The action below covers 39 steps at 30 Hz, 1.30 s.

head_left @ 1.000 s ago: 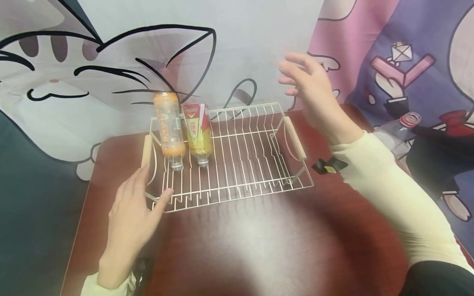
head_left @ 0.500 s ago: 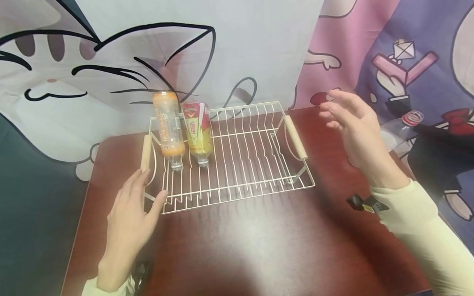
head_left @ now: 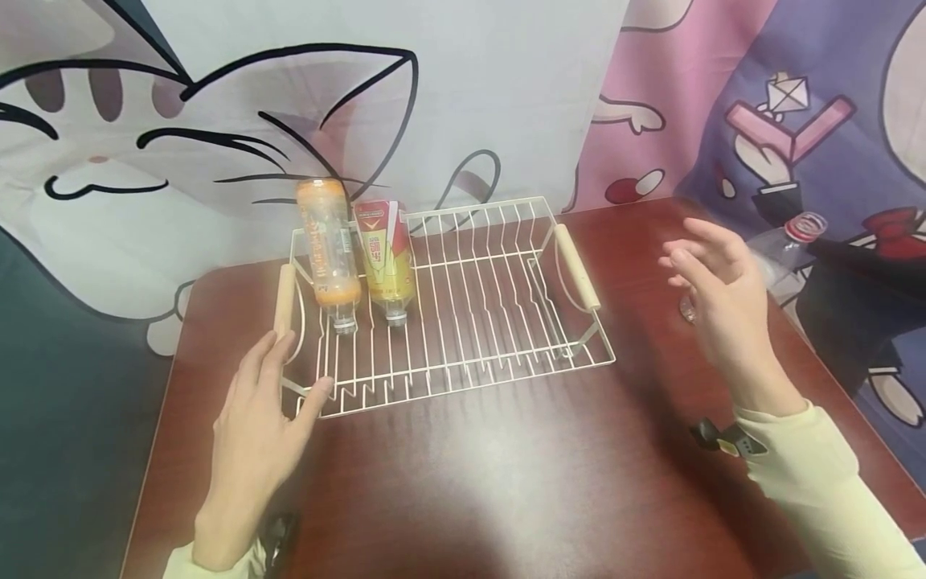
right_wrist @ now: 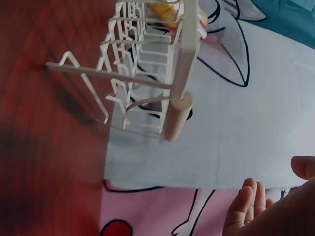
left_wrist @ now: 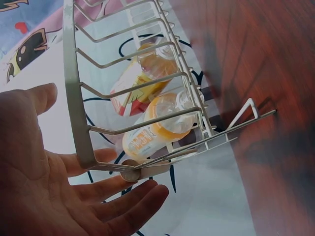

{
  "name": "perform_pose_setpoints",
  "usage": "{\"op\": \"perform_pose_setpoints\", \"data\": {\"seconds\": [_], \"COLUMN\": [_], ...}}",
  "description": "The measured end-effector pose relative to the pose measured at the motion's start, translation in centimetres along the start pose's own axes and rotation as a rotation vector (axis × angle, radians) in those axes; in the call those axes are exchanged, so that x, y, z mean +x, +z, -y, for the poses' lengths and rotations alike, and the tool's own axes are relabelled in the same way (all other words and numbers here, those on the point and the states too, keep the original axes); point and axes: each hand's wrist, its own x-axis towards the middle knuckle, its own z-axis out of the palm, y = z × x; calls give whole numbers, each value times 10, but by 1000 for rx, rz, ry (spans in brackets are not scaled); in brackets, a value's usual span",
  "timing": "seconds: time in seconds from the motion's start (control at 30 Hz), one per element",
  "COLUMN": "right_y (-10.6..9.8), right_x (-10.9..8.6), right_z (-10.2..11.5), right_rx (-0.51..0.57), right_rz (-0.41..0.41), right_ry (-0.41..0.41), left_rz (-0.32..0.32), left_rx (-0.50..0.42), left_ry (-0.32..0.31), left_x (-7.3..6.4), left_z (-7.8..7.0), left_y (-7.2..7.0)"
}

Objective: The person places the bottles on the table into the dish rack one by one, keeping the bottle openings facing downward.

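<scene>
A dark red-brown table was lit by a pale patch of glare near its middle, and soft shadows were cast across its right half. Its rear was bounded by a hung cloth, on which a smiling cat was drawn in thick black lines; pink and purple cartoon panels were shown at the right, dark teal at the left.

On the table, a white wire rack was set, fitted with a left wooden handle and a right wooden handle. At its left end, an orange-banded bottle and a red-and-yellow bottle were held side by side, necks downward.

The left hand was spread, its fingertips brought to the left handle; whether contact was made could not be told. The right hand was raised, its fingers loosely bent and parted from the thumb. A clear bottle was partly hidden behind it.
</scene>
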Motion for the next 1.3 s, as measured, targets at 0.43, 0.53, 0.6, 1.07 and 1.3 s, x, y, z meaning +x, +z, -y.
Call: {"op": "perform_pose_setpoints", "data": {"seconds": [0.43,0.53,0.6,1.07,1.3], "right_y": [-30,-39,-46,-79,-90], "right_x": [0,1,2,16,29], "right_z": [-37,-41,-42,-42,-50], "right_rx": [190,163,122,-104,-122], "right_rz": [-557,-642,-694,-715,-659], "right_ry": [-265,-259,-243,117,230], "left_rz": [-1,-1,1,25,27], "left_rx": [7,4,2,17,17], "left_ry": [-4,-4,-5,-17,-18], "left_x": [0,1,1,2,3], "left_z": [-2,-2,-2,-2,-2], "left_y": [1,0,0,-3,-4]}}
